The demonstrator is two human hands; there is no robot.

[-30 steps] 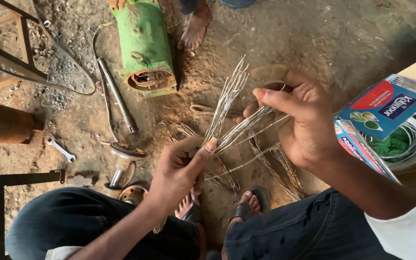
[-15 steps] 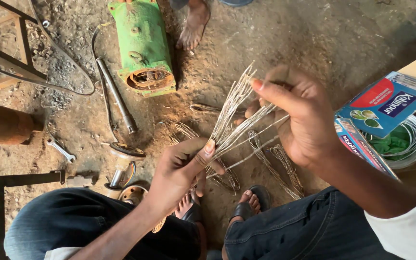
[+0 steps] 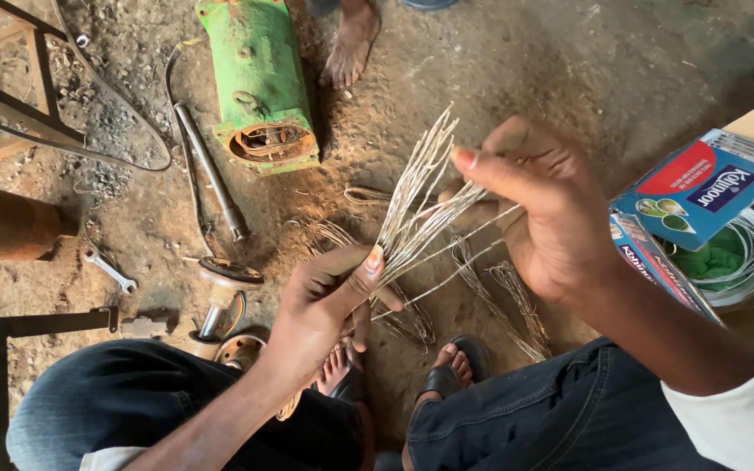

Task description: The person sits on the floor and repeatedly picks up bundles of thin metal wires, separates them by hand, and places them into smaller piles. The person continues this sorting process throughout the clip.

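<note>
Wire bundle (image 3: 416, 205) fans upward, pinched low by left hand (image 3: 325, 305), right hand (image 3: 543, 218) gripping strands.

Right hand (image 3: 551, 218) now higher and further left than a second ago, thumb stretched out over wire bundle (image 3: 416, 205). Wires spread wider into fan, tips reaching nearer green motor housing (image 3: 259, 83). Left hand (image 3: 329, 305) shifted slightly right, thumb now pinching bundle base. Motor housing and bare foot (image 3: 351, 44) sit higher in view: head tipped down a little.
</note>
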